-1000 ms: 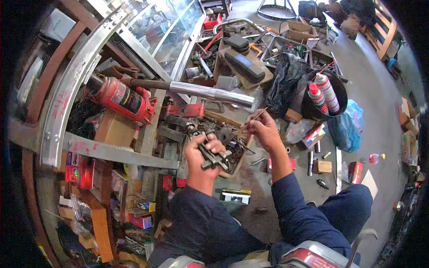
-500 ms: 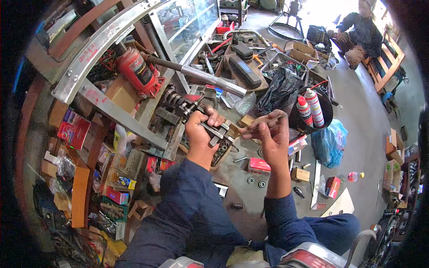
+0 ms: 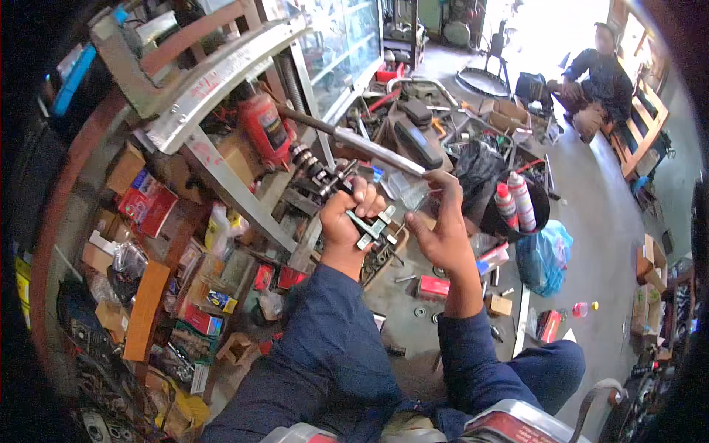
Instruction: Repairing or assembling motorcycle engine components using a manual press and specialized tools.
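My left hand (image 3: pixel 346 227) is closed around a metal puller (image 3: pixel 375 226), its pale crossbar jutting out beside my fingers. Beyond that fist lies a dark lobed shaft (image 3: pixel 312 168), close to the upper end of the puller; whether they are joined I cannot tell. My right hand (image 3: pixel 445 235) is raised to the right of the puller, thumb and fingers apart, with nothing visible between them. Its fingers are near the end of a long steel pipe (image 3: pixel 369 150). A red bottle jack (image 3: pixel 264 131) stands in a metal frame (image 3: pixel 229 181) at the left.
Boxes and packaged parts fill the shelves at the left. Ahead are a black plastic bag (image 3: pixel 480 168) and a black bucket with two spray cans (image 3: pixel 523 203). A blue bag (image 3: pixel 544 255) and red box (image 3: pixel 433 286) lie on the floor. A person (image 3: pixel 600 81) sits at the far right.
My right hand has opened, its fingers and thumb spreading and lifting away from the puller's end. My left hand keeps its grip. The whole view has shifted slightly.
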Demonstrator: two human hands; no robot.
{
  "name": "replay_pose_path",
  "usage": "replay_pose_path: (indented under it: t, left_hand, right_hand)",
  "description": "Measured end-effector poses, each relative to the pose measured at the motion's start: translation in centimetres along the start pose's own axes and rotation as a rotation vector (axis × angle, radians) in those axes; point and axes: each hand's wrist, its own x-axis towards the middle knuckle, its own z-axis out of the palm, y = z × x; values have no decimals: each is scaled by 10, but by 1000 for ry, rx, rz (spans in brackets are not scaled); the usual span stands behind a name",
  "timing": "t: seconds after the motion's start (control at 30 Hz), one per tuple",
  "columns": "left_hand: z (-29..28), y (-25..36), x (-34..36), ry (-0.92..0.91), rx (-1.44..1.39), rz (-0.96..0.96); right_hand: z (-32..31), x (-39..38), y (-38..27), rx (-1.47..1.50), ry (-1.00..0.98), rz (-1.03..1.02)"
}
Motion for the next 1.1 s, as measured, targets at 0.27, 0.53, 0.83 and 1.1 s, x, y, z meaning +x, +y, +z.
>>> replay_pose_path:
  t: [0.27, 0.53, 0.83, 1.1]
  left_hand:
    - [32, 31, -7, 77, -184, 199]
    - [132, -63, -22, 41, -74, 206]
    - [161, -175, -9, -307, 635, 552]
    - [163, -168, -23, 311, 538, 573]
  right_hand:
    - [2, 25, -49, -510, -537, -696]
    - [-92, 8, -42, -426, -180, -780]
    - [-138, -75, -6, 239, 83, 337]
    - [-120, -47, -2, 459, 91, 307]
